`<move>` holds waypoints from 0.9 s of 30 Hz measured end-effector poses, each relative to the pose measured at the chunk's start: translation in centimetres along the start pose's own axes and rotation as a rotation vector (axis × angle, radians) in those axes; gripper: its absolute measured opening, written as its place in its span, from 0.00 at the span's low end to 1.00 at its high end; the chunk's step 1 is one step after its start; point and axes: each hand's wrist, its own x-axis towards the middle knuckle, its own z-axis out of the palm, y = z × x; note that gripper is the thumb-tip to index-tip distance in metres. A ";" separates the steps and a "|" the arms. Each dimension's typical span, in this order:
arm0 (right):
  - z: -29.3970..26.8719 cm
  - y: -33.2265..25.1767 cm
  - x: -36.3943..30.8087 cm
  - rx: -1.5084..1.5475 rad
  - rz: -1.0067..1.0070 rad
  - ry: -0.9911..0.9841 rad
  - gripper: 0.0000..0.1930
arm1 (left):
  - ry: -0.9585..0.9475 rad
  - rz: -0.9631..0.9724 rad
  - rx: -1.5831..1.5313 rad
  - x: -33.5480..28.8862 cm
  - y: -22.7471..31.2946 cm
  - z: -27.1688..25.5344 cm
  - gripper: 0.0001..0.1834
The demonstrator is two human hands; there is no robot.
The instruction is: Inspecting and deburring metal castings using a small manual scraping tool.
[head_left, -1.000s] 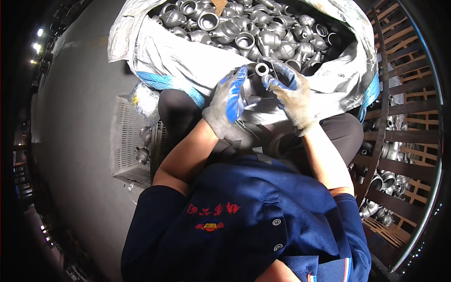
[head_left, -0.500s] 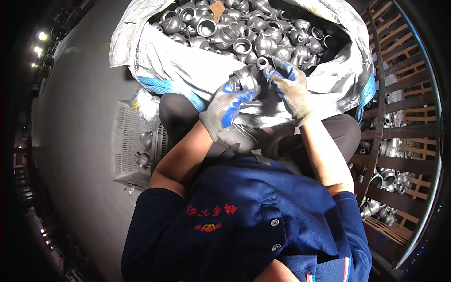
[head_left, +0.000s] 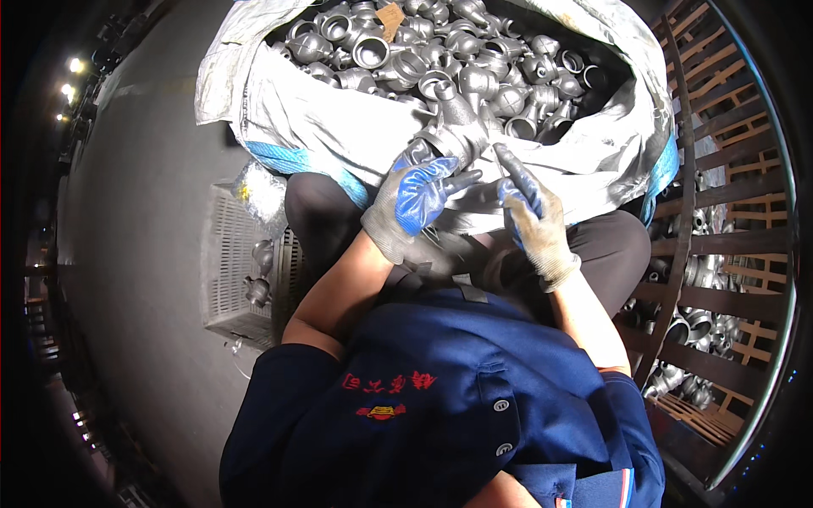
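Observation:
My left hand (head_left: 417,203), in a grey glove with a blue palm, grips a grey cast-metal valve body (head_left: 461,123) at its lower left side. The casting is tilted, its narrow neck pointing up over the edge of the white bulk bag (head_left: 330,127). Just right of it and apart from it, my right hand (head_left: 533,212) wears a matching glove. Its index finger points up while the other fingers curl in; what they hold, if anything, is too small to make out. Many similar castings (head_left: 406,63) fill the bag, with a scrap of brown cardboard (head_left: 390,19) on top.
At my left a grey slatted plastic crate (head_left: 233,262) has a couple of castings on it and a clear plastic bag (head_left: 261,195) at its far end. A barred metal rack (head_left: 690,245) with more castings stands at my right. Blue straps (head_left: 313,161) run round the bulk bag.
The valve body has turned so its neck points up and away. My right hand has drawn back from it, down and slightly right, its index finger now raised. My left hand keeps its grip.

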 end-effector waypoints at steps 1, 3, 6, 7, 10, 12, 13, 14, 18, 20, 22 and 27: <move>0.2 0.3 0.0 -0.082 -0.085 0.020 0.21 | 0.015 -0.010 0.003 0.0 -0.1 -0.1 0.20; 0.2 0.7 0.0 -0.098 -0.133 0.022 0.21 | -0.048 0.071 0.036 0.1 -0.3 -0.7 0.18; 0.4 1.0 0.1 -0.167 -0.129 -0.005 0.20 | -0.135 0.145 0.081 0.2 -0.3 -1.9 0.16; 0.6 1.1 0.1 -0.222 -0.151 -0.016 0.19 | -0.130 0.132 0.105 0.3 -0.4 -2.3 0.16; 1.0 1.3 0.3 -0.266 -0.185 -0.029 0.19 | -0.006 0.140 0.419 0.6 -0.5 -2.9 0.16; 1.1 1.3 0.4 -0.269 -0.215 0.030 0.20 | 0.051 0.150 0.574 0.6 -0.5 -2.6 0.18; 1.1 1.3 0.5 -0.271 -0.252 0.018 0.20 | 0.062 0.160 0.620 0.5 -0.5 -2.2 0.20; 0.9 1.3 0.6 -0.061 -0.112 0.045 0.20 | 0.070 0.171 0.666 0.4 -0.5 -1.7 0.23; -0.1 0.8 1.1 0.350 0.218 0.132 0.22 | 0.104 0.214 0.799 -0.3 -0.2 1.0 0.34; -0.2 0.4 1.6 0.625 0.094 0.148 0.23 | 0.194 0.269 0.464 -0.7 0.0 2.1 0.22; -0.6 -0.5 1.8 0.512 0.211 0.224 0.24 | 0.236 0.311 0.517 -0.8 0.2 2.9 0.17; -1.3 -3.6 2.0 0.099 -0.088 0.069 0.28 | 0.181 0.348 0.647 -1.2 0.4 4.1 0.17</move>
